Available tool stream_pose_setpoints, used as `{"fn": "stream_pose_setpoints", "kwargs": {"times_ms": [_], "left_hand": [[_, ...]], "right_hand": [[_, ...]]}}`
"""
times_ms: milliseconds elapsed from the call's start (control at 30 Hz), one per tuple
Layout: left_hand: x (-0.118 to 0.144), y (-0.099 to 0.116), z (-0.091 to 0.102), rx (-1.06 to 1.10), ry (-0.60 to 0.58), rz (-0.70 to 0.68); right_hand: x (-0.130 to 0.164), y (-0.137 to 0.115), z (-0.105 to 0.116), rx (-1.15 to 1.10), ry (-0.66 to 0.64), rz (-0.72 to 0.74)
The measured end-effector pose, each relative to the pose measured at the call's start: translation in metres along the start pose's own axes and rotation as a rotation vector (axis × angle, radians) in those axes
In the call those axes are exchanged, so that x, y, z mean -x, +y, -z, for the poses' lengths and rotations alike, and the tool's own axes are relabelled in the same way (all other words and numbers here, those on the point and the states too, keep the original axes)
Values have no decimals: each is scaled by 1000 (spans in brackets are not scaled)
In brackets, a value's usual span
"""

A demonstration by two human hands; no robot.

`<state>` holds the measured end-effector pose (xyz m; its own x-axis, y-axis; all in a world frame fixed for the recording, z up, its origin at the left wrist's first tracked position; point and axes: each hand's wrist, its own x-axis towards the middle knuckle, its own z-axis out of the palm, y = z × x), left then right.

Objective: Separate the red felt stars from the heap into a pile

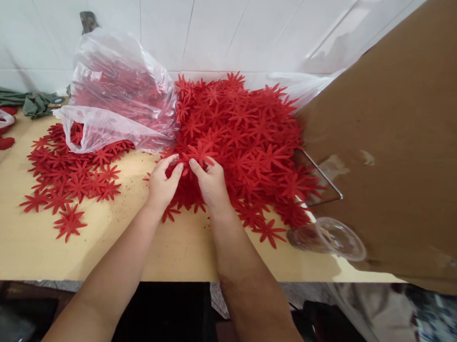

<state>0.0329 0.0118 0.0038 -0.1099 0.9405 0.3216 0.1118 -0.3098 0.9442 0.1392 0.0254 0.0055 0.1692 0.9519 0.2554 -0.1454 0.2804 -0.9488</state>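
Between my two hands is a red flower cutout [201, 152] with long narrow petals. My left hand [163, 184] pinches its left side, the thumb and fingers closed near the petals. At its right side my right hand [211, 184] grips it, thumb in front and fingers mostly hidden behind. Just beyond the hands rises a large heap of similar red flowers [242, 126], spreading toward the right. A smaller pile of red layered flowers [73, 175] lies on the table to the left, with one flower [70, 222] nearest me.
A translucent plastic bag [121, 94] full of red pieces stands behind the left pile. Brown cardboard [390, 149] walls off the right side. A clear plastic cup [340, 239] lies tipped near the front edge of the table [181, 263]. Green cloth [35, 102] lies far left.
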Motion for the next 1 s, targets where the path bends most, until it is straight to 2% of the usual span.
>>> {"fn": "stream_pose_setpoints", "kwargs": {"times_ms": [133,200,267,333,433,500,633,700,767,867,1000], "left_hand": [[1,2,-4,221,-113,131],[3,5,-5,230,-165,152],[4,5,-5,202,-188,146],[1,2,-5,200,-159,149],[-4,-5,-2,274,-30,222],[-7,-8,-1,318,26,267],[-9,-7,1,263,72,267],[-8,-6,2,183,74,259],[-7,-5,2,80,66,256],[-6,-4,2,-33,60,261],[-6,-4,4,10,10,258]], "right_hand": [[2,-3,1,161,66,25],[4,-5,0,240,104,30],[6,-7,-2,269,82,34],[8,-6,-5,264,8,42],[10,-3,-9,274,-105,45],[10,-1,-9,335,-119,77],[6,-1,-3,480,77,248],[5,-5,1,529,186,310],[5,-9,2,547,239,345],[7,-12,1,534,233,391],[10,-10,-4,514,113,394]]}}
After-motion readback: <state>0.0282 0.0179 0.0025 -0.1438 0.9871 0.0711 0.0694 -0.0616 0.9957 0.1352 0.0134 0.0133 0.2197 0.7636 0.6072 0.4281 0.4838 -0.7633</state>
